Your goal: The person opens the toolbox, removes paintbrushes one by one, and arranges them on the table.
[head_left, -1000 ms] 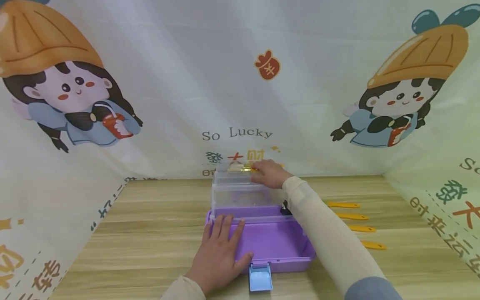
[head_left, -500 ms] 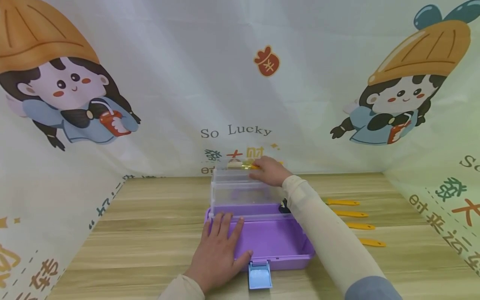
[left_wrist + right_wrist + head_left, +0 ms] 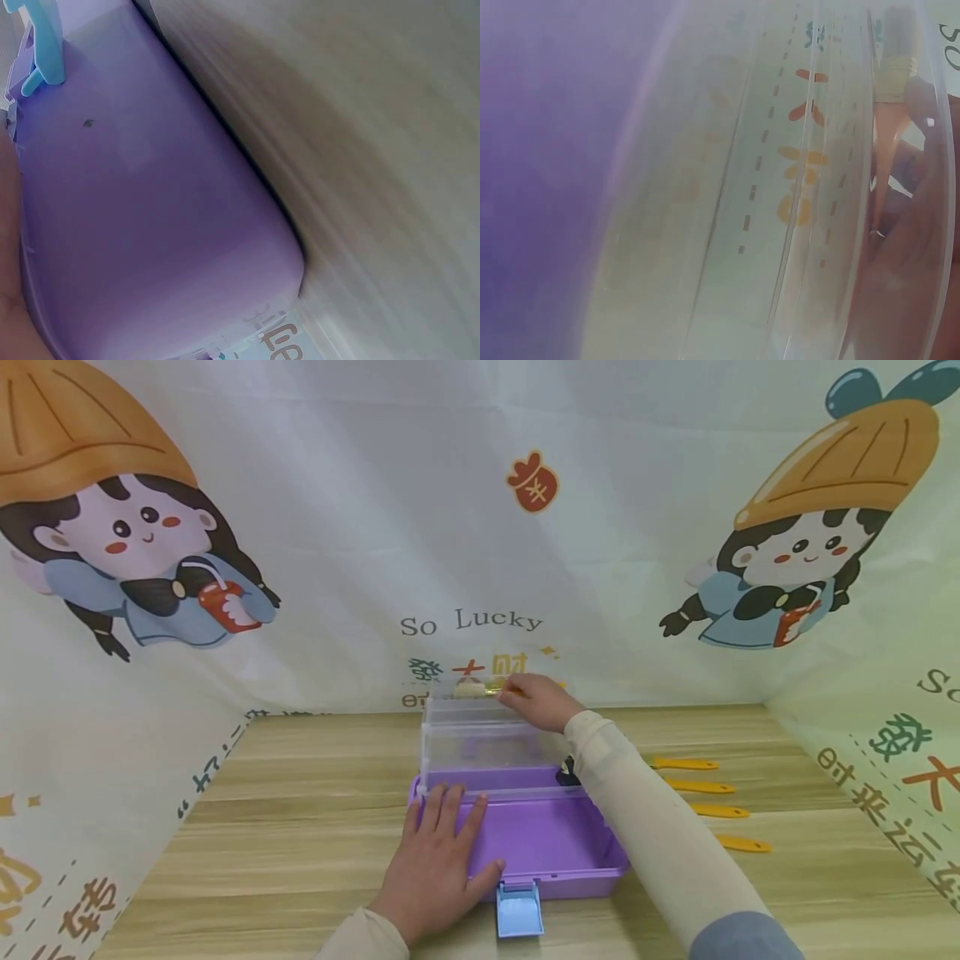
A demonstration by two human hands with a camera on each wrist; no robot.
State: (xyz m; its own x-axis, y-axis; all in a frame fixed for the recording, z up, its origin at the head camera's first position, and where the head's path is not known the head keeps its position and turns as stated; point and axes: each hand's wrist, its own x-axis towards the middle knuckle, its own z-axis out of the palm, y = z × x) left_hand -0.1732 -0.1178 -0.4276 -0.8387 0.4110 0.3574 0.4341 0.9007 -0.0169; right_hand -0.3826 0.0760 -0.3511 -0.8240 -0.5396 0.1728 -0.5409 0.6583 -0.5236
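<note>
A purple box (image 3: 543, 887) with a clear plastic lid (image 3: 480, 747) stands on the table, its lid raised at the back. My left hand (image 3: 438, 868) rests on the box's left rim with fingers spread. In the left wrist view the box's purple outer wall (image 3: 150, 187) and light blue latch (image 3: 51, 45) show beside the hand. At the top of the lid my right hand (image 3: 542, 702) pinches a paintbrush (image 3: 470, 691) by its handle, pale bristles pointing left. Through clear plastic, the right wrist view shows the brush (image 3: 896, 71) and blurred fingers (image 3: 922, 127).
Several yellow handles (image 3: 705, 787) lie in a row right of the box, their left ends hidden behind the right sleeve (image 3: 645, 818). A small black and white thing (image 3: 567, 772) shows by the box's back right. A printed cloth (image 3: 360, 527) hangs behind the wooden table (image 3: 262, 827).
The paintbrush has turned slightly, so its bristles look broader now. The head view has shifted a little. My left hand stays on the rim.
</note>
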